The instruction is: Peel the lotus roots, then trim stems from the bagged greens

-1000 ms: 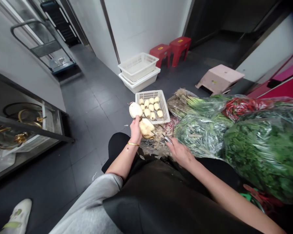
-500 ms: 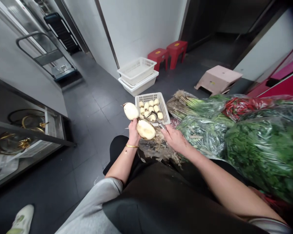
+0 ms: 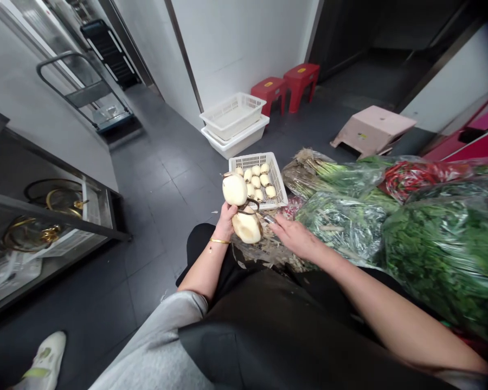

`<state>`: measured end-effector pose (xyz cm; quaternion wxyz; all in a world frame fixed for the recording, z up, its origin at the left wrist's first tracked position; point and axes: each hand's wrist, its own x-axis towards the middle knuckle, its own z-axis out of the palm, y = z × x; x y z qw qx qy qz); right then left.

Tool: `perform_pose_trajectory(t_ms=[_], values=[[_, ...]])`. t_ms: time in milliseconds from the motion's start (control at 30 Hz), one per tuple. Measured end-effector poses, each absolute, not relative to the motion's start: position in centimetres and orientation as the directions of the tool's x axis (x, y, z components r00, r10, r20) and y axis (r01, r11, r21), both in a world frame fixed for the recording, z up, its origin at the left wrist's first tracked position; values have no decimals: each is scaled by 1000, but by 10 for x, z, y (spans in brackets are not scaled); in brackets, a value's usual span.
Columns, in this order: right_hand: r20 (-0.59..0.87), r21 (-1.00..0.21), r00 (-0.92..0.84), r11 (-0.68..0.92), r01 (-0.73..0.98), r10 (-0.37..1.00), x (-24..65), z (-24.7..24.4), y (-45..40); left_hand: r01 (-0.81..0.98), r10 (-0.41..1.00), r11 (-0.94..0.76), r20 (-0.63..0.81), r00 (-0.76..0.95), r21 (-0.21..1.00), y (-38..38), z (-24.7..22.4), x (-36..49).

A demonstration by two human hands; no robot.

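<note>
peeler [image 3: 269, 219] | from over basket [image 3: 283, 196] to root's [image 3: 235, 189] narrow joint (contact unclear) | root: shifted, overlapping basket corner in view

Our left hand [image 3: 226, 221] grips a pale two-lobed root [image 3: 247, 226] at its narrow middle; our right hand [image 3: 295, 236] holds a peeler [image 3: 267, 218], its dark head at that joint. Just beyond, a white basket [image 3: 278, 184] holds pale peeled pieces [image 3: 265, 179]; bagged greens [image 3: 443, 244] lie to our right.
</note>
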<state>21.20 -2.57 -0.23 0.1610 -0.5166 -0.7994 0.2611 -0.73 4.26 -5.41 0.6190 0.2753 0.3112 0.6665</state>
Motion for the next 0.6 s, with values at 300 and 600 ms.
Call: perform_pose_trajectory(t_ms=[300,600], values=[[-192,-655,-333,132,744,923,271,-54,-83,-646,983,-104,-22,-184,756,49,-54,-12],[-31,-637,-284,200,745,958,201,-39,-35,-595,986,-84,-20,-165,799,36,-46,17]])
